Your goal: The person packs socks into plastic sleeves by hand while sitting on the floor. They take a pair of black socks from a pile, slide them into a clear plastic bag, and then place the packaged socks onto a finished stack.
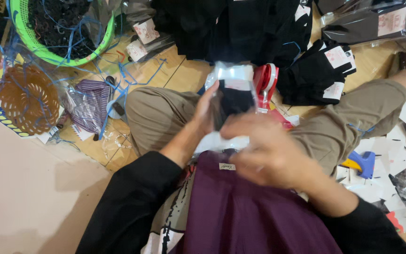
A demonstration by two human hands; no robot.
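Both hands on one clear plastic sleeve holding folded black fabric [233,96], upright over the lap, long axis running away from the body. Left hand [206,113] grips its left edge; blurred right hand [264,150] pinches the near bottom end, closer to the body.

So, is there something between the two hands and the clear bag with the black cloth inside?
No, nothing visible. The left hand holds the clear bag at its side, and the blurred right hand is at its lower end.

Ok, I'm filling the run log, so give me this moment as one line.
left hand: holds clear bag | right hand: blurred, at bag's lower end | in bag: black cloth | nearby: red tape dispenser
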